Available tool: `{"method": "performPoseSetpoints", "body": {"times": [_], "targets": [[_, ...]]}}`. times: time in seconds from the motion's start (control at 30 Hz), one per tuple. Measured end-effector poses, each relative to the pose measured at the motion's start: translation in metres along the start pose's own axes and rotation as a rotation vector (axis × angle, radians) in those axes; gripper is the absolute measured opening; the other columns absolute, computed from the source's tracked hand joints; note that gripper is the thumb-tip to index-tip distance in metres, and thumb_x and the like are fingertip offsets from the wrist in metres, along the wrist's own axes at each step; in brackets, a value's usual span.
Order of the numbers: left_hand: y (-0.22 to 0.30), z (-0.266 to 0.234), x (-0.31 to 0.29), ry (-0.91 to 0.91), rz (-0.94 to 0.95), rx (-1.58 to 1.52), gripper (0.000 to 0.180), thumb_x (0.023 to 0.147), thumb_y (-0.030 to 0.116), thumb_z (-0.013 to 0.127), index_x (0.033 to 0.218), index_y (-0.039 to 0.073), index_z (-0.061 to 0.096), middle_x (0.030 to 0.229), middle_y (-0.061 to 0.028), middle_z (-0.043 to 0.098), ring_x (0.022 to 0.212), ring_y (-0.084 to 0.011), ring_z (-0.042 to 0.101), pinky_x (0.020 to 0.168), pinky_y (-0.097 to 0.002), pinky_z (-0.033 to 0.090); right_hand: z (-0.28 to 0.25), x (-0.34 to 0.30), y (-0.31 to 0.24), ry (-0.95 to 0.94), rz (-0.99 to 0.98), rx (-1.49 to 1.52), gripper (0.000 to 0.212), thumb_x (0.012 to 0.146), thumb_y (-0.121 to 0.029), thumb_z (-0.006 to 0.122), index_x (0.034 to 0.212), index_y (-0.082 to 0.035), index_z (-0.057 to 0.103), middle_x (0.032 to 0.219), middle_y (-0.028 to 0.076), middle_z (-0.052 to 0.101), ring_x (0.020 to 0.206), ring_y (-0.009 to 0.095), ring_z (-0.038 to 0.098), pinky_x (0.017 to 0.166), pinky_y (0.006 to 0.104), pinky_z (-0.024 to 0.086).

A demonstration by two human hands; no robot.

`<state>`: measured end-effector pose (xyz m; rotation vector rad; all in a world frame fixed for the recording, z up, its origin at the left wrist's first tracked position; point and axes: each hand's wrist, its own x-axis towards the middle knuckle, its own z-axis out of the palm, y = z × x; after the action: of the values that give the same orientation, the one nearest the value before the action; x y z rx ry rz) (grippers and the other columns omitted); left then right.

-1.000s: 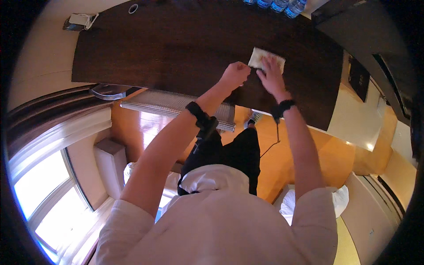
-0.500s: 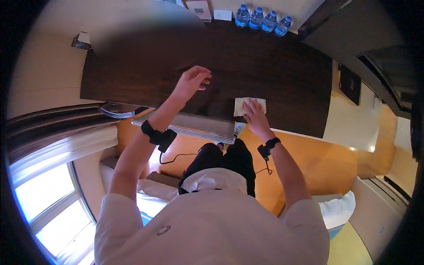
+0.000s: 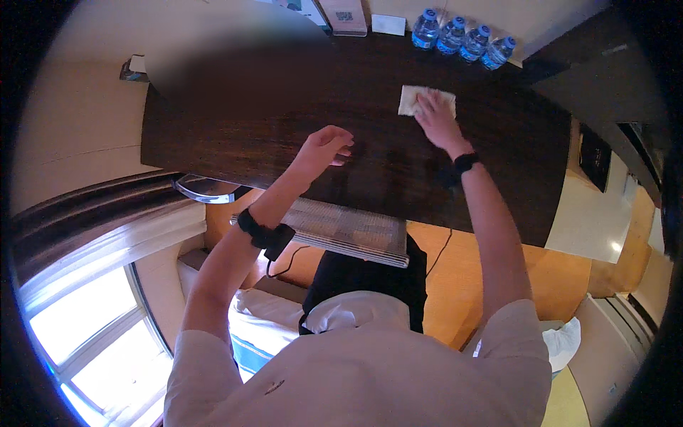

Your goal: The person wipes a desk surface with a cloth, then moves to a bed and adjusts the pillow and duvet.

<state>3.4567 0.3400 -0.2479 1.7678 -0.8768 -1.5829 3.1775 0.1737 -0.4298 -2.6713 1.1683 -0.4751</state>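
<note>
On the dark wooden desk (image 3: 270, 160), a folded cream-white cloth (image 3: 408, 101) lies flat at the right of the middle. My right hand (image 3: 436, 117) holds it from above, fingers spread over its right part and pressing it to the desk top. My left hand (image 3: 329, 148) is over the desk's front half, left of the cloth, with nothing in it. Its fingers are loosely bent and apart from the thumb; whether it touches the wood I cannot tell. Each wrist wears a black strap with a small box.
Several water bottles (image 3: 464, 39) stand along the wall at the back, next to a white card (image 3: 388, 25) and a framed sign (image 3: 344, 18). A ribbed panel (image 3: 348, 226) juts from the desk's front edge. A dark folder (image 3: 593, 158) lies on the white surface at right.
My right hand has slid the cloth away from me, from the desk's front edge toward the bottles. My left hand shows slightly lower and farther right. The whole view has shifted a little.
</note>
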Motion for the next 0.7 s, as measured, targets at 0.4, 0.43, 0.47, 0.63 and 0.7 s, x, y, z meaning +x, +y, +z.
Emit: {"method": "performPoseSetpoints", "body": {"times": [0.4, 0.43, 0.47, 0.63, 0.7], "targets": [[-0.008, -0.053, 0.028, -0.102, 0.068, -0.086, 0.023, 0.100, 0.024, 0.054, 0.114, 0.007, 0.062, 0.107, -0.0045, 0.065, 0.095, -0.0150, 0.063, 0.082, -0.0314, 0.054, 0.003, 0.057, 0.008, 0.070, 0.149, 0.011, 0.053, 0.095, -0.030, 0.059, 0.142, -0.010, 0.046, 0.152, 0.018, 0.035, 0.138, 0.045, 0.032, 0.111, 0.0560, 0.031], [0.002, -0.052, 0.029, -0.098, 0.032, -0.117, 0.024, 0.099, 0.024, 0.054, 0.114, 0.006, 0.062, 0.107, -0.0048, 0.066, 0.096, -0.0148, 0.063, 0.082, -0.0305, 0.053, -0.010, 0.046, -0.007, 0.053, 0.139, 0.008, 0.053, 0.095, -0.030, 0.059, 0.142, -0.010, 0.046, 0.152, 0.018, 0.035, 0.138, 0.045, 0.032, 0.111, 0.0560, 0.031], [0.012, -0.054, 0.037, -0.107, 0.016, -0.135, 0.025, 0.098, 0.024, 0.055, 0.114, 0.005, 0.062, 0.107, -0.0052, 0.066, 0.097, -0.0147, 0.063, 0.082, -0.0297, 0.052, -0.022, 0.038, -0.021, 0.004, 0.107, 0.064, 0.057, 0.091, -0.029, 0.064, 0.142, -0.010, 0.046, 0.153, 0.017, 0.034, 0.140, 0.044, 0.031, 0.113, 0.0543, 0.030], [-0.002, -0.082, 0.038, -0.171, 0.003, -0.133, 0.026, 0.098, 0.025, 0.056, 0.115, 0.006, 0.062, 0.107, -0.0048, 0.065, 0.098, -0.0155, 0.063, 0.082, -0.0307, 0.053, -0.039, -0.055, -0.132, -0.275, 0.185, 0.281, 0.065, 0.084, -0.024, 0.073, 0.142, -0.011, 0.046, 0.158, 0.014, 0.027, 0.145, 0.039, 0.023, 0.119, 0.0484, 0.025], [-0.005, -0.089, 0.036, -0.197, 0.008, -0.129, 0.026, 0.097, 0.026, 0.057, 0.115, 0.007, 0.062, 0.107, -0.0047, 0.065, 0.099, -0.0158, 0.063, 0.082, -0.0309, 0.053, -0.044, -0.088, -0.160, -0.345, 0.167, 0.268, 0.065, 0.085, -0.024, 0.073, 0.142, -0.011, 0.046, 0.159, 0.014, 0.024, 0.146, 0.039, 0.022, 0.118, 0.0480, 0.025]]}}
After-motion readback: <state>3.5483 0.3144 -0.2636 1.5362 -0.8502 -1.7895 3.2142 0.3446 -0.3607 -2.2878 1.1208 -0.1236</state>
